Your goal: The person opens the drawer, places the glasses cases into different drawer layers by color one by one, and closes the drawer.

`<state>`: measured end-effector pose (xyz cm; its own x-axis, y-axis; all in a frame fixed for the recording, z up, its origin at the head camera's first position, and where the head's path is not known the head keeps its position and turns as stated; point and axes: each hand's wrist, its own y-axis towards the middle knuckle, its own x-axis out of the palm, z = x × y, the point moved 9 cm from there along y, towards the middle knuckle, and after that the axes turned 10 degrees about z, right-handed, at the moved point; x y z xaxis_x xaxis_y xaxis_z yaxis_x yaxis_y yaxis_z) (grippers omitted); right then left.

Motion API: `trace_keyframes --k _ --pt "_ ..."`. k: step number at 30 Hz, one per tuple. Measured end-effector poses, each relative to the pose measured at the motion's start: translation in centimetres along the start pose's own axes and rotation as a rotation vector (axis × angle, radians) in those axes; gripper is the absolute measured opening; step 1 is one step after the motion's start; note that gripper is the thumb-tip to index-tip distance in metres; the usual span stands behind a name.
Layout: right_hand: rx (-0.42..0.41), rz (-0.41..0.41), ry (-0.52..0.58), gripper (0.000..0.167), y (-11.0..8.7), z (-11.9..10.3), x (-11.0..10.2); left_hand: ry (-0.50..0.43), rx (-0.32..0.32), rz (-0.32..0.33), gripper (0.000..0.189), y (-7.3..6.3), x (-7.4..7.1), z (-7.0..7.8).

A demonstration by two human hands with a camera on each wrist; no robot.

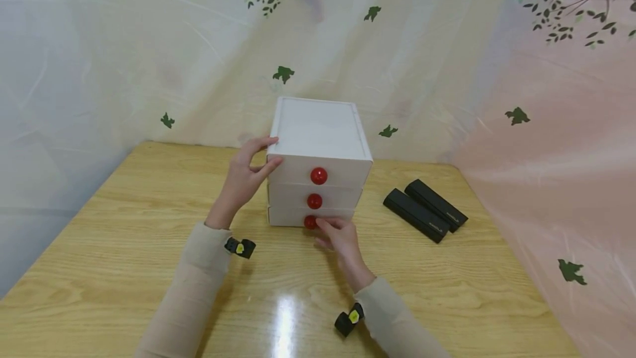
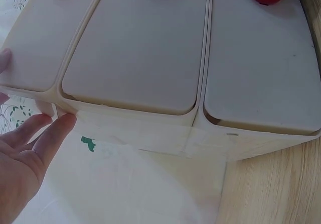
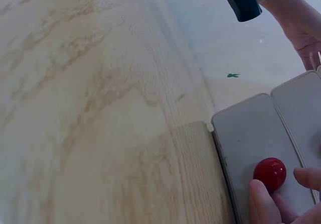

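Note:
A white three-drawer box (image 1: 320,129) stands on the table, each drawer front bearing a round red knob. My left hand (image 1: 243,178) grips its upper left front corner, thumb on the front and fingers along the side. In the left wrist view, fingertips (image 2: 65,121) touch the side wall. Low at the front, my right hand (image 1: 343,239) holds the bottom drawer's red knob (image 1: 310,222) between thumb and fingers. The right wrist view shows the thumb (image 3: 263,201) against that knob (image 3: 270,174). All three drawers are pushed in, with the upper knob (image 1: 319,175) and middle knob (image 1: 314,201) untouched.
Two black oblong cases (image 1: 416,215) with small lettering lie side by side, right of the box. The wooden table (image 1: 124,247) meets a pale curtain (image 1: 223,70) with leaf prints behind and at the right. Each wrist wears a small black camera.

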<state>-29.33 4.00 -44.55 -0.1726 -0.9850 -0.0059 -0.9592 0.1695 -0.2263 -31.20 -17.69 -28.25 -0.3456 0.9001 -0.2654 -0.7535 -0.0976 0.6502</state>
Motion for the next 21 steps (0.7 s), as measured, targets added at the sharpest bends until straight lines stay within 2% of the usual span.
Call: trace_keyframes --k 12,21 --pt "0.054 -0.042 0.017 0.032 0.49 0.32 0.38 -0.008 -0.021 -0.013 0.040 0.01 0.15 -0.07" --pt "0.026 -0.073 0.032 0.034 0.53 0.14 0.57 -0.005 -0.025 -0.013 0.040 0.02 0.15 -0.23"
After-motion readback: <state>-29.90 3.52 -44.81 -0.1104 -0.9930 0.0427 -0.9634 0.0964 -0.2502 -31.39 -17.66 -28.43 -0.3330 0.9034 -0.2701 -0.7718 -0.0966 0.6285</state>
